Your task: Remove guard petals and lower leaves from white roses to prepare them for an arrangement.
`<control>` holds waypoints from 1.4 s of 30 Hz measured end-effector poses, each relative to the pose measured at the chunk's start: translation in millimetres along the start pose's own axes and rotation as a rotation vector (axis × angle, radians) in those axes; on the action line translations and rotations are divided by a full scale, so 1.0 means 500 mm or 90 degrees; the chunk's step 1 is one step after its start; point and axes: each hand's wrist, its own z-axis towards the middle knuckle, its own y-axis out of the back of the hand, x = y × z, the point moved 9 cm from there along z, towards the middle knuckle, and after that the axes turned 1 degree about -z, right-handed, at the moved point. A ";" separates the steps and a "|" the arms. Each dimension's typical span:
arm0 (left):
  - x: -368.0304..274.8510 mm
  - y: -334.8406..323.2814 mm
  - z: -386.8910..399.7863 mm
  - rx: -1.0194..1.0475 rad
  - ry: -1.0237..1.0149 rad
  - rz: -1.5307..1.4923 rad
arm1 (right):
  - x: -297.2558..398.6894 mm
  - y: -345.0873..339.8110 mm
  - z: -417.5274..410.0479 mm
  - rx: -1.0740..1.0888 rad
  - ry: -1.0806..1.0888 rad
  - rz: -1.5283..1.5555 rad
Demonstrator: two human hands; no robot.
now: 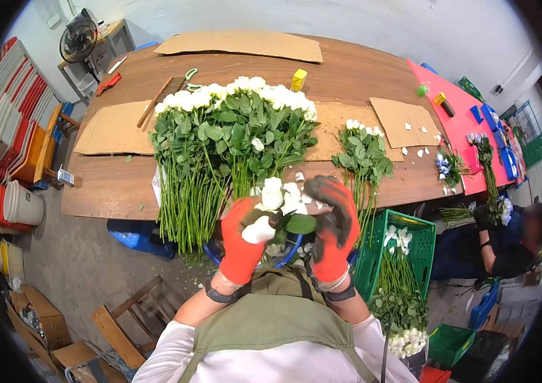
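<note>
My left hand (244, 239), in a red and black work glove, is closed round a white rose just below its bloom (272, 194). A loose white petal (258, 230) lies against that glove. My right hand (333, 225), gloved alike, is curled beside a green leaf (300, 224) of the rose; whether it grips anything is hidden. White petals (295, 200) lie at the table edge behind the rose. Ahead on the wooden table (108, 186) lies a broad row of long-stemmed white roses (237, 124), with a smaller bunch (361, 148) to its right. A blue-rimmed container (290, 253) is below my hands.
Cardboard sheets (242, 45), green-handled scissors (191, 74) and a yellow box (298, 80) lie on the table. A green crate (395, 220) with white roses stands at right. Further right, a co-worker (495, 244) holds flowers by a pink-covered table (462, 124). A wooden chair (117, 335) stands lower left.
</note>
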 end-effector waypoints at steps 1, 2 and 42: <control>-0.004 -0.007 -0.001 0.014 -0.017 -0.005 | 0.005 -0.008 0.007 -0.003 0.000 -0.002; -0.006 -0.011 -0.002 0.018 -0.016 -0.006 | -0.010 -0.028 0.011 0.033 -0.093 0.066; 0.151 -0.001 -0.043 0.393 0.000 0.669 | -0.535 0.436 -0.153 -0.330 -0.437 -0.103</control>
